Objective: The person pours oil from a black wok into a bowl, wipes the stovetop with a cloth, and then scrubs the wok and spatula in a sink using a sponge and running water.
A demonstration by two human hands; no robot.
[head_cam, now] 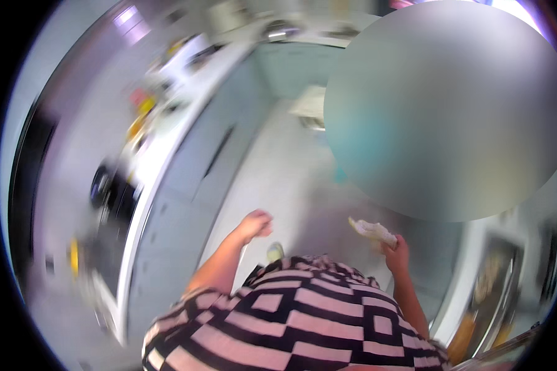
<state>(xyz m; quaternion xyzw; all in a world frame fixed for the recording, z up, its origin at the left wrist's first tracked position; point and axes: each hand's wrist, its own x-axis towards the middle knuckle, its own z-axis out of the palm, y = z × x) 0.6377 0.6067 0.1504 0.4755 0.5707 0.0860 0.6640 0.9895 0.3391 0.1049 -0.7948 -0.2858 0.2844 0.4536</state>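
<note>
My right hand (398, 255) grips one end of a pale, crumpled cloth (375, 231), perhaps a rag. The cloth juts up and to the left over the floor, with a yellowish tip. My left hand (257, 224) is held out over the floor in front of the cabinets, its fingers curled in. Nothing shows in it, though motion blurs its outline. My patterned shirt (325, 320) fills the bottom of the view, and one light shoe (275, 252) peeks out beyond it.
Along the left runs a white countertop (167, 139) above grey cabinets (181, 204). It bears a black stove-side item (113, 188) and blurred kitchen goods. A whitish bin-like thing (310, 107) stands farther ahead. A counter with a basin (492, 269) is at right. A blurred oval hides the upper right.
</note>
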